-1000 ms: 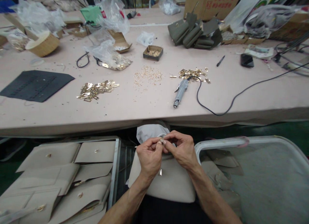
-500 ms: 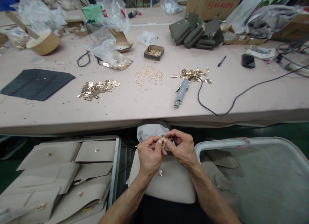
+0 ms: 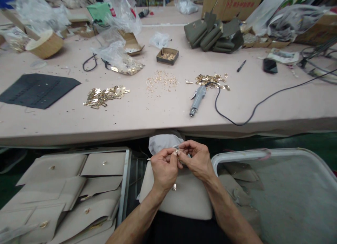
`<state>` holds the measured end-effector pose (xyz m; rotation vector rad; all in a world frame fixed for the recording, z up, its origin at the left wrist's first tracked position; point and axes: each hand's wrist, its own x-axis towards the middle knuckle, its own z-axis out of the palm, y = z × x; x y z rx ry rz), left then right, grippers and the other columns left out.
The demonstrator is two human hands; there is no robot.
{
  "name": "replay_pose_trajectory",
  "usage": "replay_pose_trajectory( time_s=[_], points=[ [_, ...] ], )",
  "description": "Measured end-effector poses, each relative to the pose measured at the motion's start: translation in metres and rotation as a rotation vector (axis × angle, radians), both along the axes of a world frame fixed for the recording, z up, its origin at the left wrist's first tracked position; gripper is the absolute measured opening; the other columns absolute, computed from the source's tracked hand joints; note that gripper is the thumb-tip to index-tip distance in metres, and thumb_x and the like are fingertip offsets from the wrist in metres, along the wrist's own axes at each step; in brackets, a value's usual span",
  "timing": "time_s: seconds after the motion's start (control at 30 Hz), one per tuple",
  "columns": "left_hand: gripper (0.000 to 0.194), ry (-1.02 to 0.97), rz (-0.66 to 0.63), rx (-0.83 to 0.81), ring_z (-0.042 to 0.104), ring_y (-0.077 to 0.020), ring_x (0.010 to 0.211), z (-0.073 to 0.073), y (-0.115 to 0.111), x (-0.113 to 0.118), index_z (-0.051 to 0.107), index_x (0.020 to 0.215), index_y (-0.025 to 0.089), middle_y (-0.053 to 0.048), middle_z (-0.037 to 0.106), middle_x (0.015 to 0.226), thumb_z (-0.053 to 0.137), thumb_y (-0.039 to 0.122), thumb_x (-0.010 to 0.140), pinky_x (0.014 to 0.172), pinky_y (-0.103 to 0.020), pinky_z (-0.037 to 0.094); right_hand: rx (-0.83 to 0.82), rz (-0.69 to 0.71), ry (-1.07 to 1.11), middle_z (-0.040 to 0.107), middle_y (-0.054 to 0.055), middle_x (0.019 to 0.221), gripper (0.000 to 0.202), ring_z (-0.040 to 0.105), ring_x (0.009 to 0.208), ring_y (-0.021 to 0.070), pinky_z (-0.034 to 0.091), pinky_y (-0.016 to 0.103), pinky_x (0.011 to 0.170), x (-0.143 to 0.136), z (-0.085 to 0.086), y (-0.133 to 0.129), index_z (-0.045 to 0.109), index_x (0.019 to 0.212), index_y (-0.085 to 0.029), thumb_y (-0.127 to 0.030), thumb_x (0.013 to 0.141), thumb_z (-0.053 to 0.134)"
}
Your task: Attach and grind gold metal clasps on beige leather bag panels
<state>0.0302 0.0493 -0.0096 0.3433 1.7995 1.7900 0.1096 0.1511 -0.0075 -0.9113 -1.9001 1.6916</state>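
Note:
Over my lap lies a beige handbag with a small shiny metal clasp piece on its front. My left hand and my right hand meet above the bag's upper edge, thumbs and fingertips pinched close together. Between the fingertips is a small metal fitting, mostly covered by them. Which finger bears on which part of it I cannot see. A white cloth-like piece shows just beyond my hands.
On the table lie a corded electric screwdriver, gold plates, gold clasp parts, scattered tiny screws and a small box. A crate of beige bags stands left, a pale bin right.
My hands stay in nearly the same place, with the fingertips shifting slightly around the small metal fitting. The whole view has moved a little.

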Motion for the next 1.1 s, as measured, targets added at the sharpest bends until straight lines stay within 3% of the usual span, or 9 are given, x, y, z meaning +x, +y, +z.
replay_pose_trajectory(
  time_s=[0.17,0.37,0.63,0.8,1.1],
  points=[
    [0.019,-0.049,-0.029,-0.024,0.058,-0.0120,0.039,0.001,0.000,-0.002,0.073,0.092,0.012,0.000,0.066,0.050,0.070,0.030,0.087,0.039,-0.017,0.043,-0.036,0.020,0.043,0.071,0.005,0.084,0.017,0.065,0.073,0.0168,0.055,0.028,0.068,0.003,-0.006,0.003,0.073,0.095,-0.015,-0.028,0.085,0.077],
    [0.027,-0.073,-0.280,-0.041,0.062,-0.0127,0.039,0.010,-0.005,-0.004,0.075,0.094,0.011,-0.005,0.073,0.062,0.067,0.037,0.093,0.042,-0.019,0.044,0.088,0.018,0.124,0.067,0.003,0.082,0.009,0.062,0.072,0.0158,0.054,0.027,0.067,0.008,-0.003,0.005,0.072,0.095,-0.018,-0.024,0.088,0.074],
    [0.033,-0.071,-0.212,-0.006,0.049,-0.0101,0.030,-0.002,-0.011,0.004,0.072,0.079,0.013,0.001,0.060,0.041,0.069,0.043,0.093,0.036,-0.017,0.037,-0.042,0.116,0.076,0.066,0.003,0.077,0.018,0.064,0.065,0.0158,0.057,0.027,0.061,0.008,-0.001,0.008,0.070,0.101,-0.016,-0.029,0.089,0.073],
    [0.030,-0.096,-0.211,0.008,0.053,-0.0104,0.032,-0.003,-0.009,0.005,0.074,0.084,0.011,0.000,0.061,0.042,0.071,0.040,0.091,0.037,-0.016,0.040,0.038,0.188,-0.035,0.067,0.001,0.075,0.011,0.063,0.065,0.0149,0.053,0.025,0.061,0.005,0.004,0.013,0.071,0.094,-0.016,-0.023,0.086,0.071],
    [0.033,-0.276,-0.183,0.165,0.072,-0.0215,0.050,-0.012,-0.009,0.003,0.075,0.098,0.007,-0.007,0.076,0.063,0.080,0.036,0.084,0.052,-0.030,0.063,0.150,0.147,0.070,0.067,0.003,0.081,0.004,0.063,0.074,0.0164,0.050,0.027,0.069,0.003,0.006,0.011,0.070,0.089,-0.017,-0.020,0.087,0.068]
  ],
)
